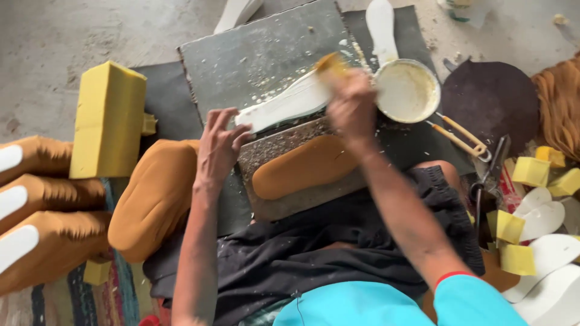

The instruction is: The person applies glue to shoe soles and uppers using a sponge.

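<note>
On the floor in front of the seated person lies a dark work board (pixel 254 54), spattered with pale glue; everything else is placed from it. Left of the board stands a big yellow foam block (pixel 107 121), upright and tilted slightly, and beyond that, at the frame's left edge, a stack of tan furry slipper uppers (pixel 48 199) with white soles showing. Just below the board's left corner rests a tan padded piece (pixel 154 196). At the board's near edge sits a smaller speckled slab, and a tan insole (pixel 302 166) lies flat on it. At the board's right edge stands a round tin of cream glue (pixel 406 90); further right are scattered yellow foam cubes (pixel 531 171) and white sole cut-outs (pixel 553 253).

Across the board's lower part lies a white sole (pixel 287 102). The left hand (pixel 217 148) presses on its near tip, fingers spread and flat rather than closed around it. The right hand (pixel 351 105) is curled tight around a small yellow sponge (pixel 330 62), which touches the sole's far end, just beside the tin.
</note>
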